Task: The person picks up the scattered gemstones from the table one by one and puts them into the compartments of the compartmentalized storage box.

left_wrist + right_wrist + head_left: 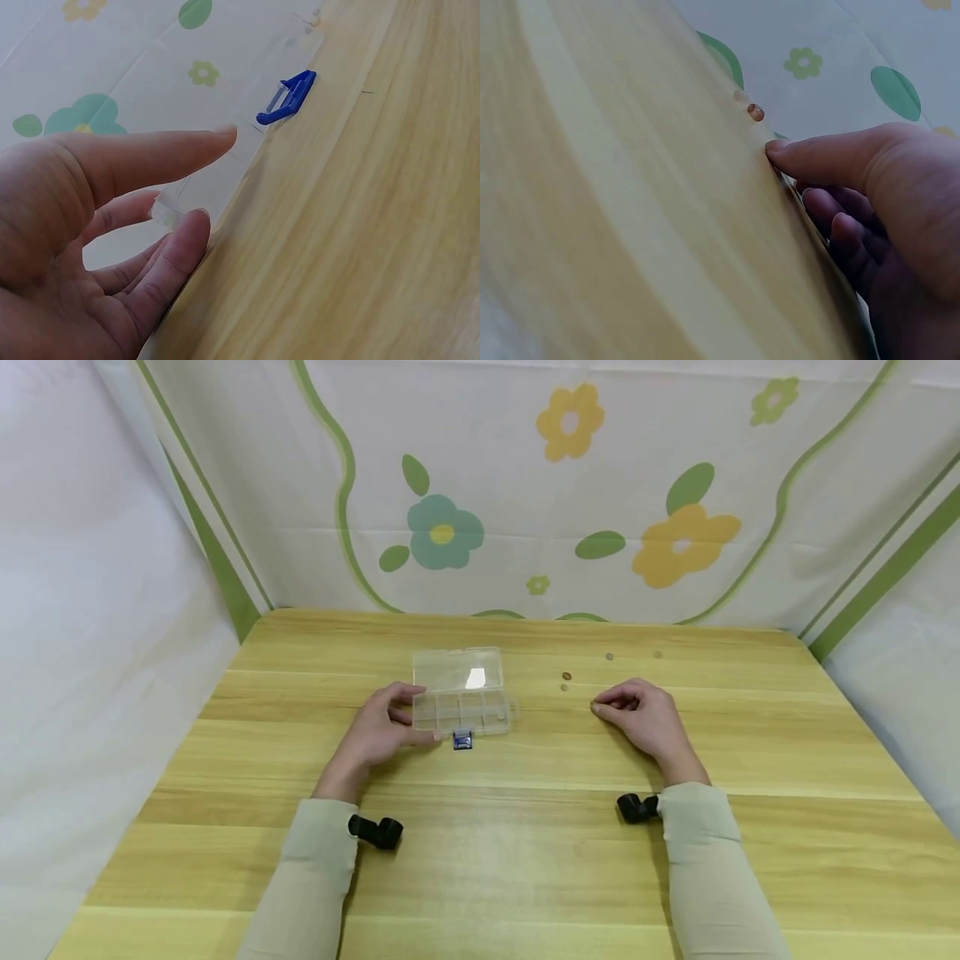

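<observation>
A clear plastic compartment box stands on the table with its lid raised at the back. My left hand holds its left end, thumb along the front edge and fingers at the side and behind. At the box's front is a blue latch. My right hand is low at the tabletop, right of the box. Its thumb and forefinger pinch a small dark piece, mostly hidden by the fingertips. Beyond these lie a glossy brown bead and a pale bead.
Farther back on the wooden table lie two tiny pale pieces, one nearer the box and another to its right. A flowered white cloth hangs behind the table's back edge. Black wrist cameras sit on both sleeves.
</observation>
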Available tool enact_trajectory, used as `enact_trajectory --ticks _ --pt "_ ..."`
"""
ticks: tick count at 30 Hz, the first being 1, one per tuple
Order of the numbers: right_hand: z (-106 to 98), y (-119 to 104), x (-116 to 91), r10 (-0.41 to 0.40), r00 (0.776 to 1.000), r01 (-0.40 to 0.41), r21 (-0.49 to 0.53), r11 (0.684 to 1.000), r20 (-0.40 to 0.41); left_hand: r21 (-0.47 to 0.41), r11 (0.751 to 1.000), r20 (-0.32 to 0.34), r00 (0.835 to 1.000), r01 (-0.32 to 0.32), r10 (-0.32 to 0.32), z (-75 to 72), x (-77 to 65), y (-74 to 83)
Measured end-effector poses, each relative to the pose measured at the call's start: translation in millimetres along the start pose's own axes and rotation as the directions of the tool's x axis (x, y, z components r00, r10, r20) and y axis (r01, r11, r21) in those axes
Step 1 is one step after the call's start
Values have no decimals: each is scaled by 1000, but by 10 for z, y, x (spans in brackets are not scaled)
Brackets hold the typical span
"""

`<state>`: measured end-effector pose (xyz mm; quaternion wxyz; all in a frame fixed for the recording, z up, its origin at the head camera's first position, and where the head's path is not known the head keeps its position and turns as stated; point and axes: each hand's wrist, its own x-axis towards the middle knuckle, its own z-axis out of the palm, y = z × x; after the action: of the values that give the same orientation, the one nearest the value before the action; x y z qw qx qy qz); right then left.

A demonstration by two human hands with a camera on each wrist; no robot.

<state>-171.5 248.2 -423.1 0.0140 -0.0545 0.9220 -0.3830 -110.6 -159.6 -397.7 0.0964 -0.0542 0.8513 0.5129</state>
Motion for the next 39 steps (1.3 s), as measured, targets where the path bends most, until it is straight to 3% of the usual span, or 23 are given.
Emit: enact_trajectory --ticks 8,17,26,39 --pt "6 -20 22 16 1000 -16 11 1000 -3 10 1000 1 1000 18 -18 -18 1 17" --pt "48 -164 39 120 993 -118 178 977 -3 -16 999 -1 999 49 -49 -14 20 7" --pt "159 -282 44 20 994 -10 96 995 -104 -26 999 1 999 48 -48 -9 35 1" --pt "315 -487 85 -89 993 100 147 984 -81 -34 998 10 998 62 -61 -18 32 17"
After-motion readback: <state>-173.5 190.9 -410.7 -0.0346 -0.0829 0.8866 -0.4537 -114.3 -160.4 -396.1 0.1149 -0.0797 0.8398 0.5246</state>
